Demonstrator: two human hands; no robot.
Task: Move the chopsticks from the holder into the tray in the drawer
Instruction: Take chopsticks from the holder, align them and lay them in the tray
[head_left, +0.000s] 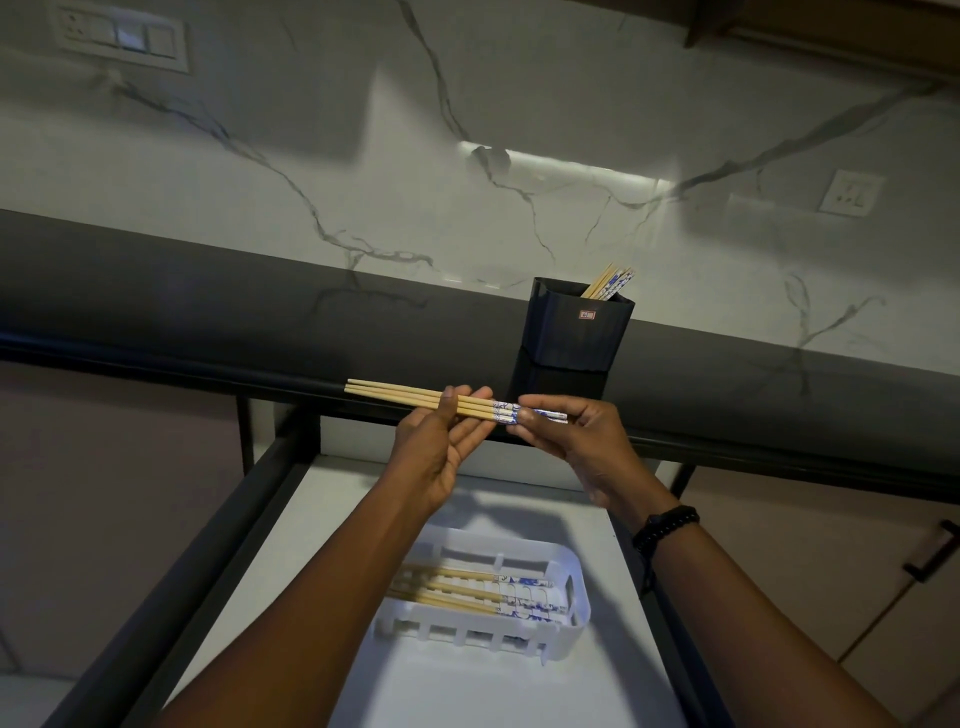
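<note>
Left hand, right hand: fingers pinching chopsticks, maybe three, long axis left-right; tray waits below, near side, contents lying alike.

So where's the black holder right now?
In the head view, right of centre, the holder stands on the dark countertop, just beyond the right hand, with some chopsticks in it.

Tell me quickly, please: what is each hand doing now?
Left hand: grips the held chopsticks at their plain wooden part.
Right hand: pinches the same chopsticks at their patterned end.
</note>
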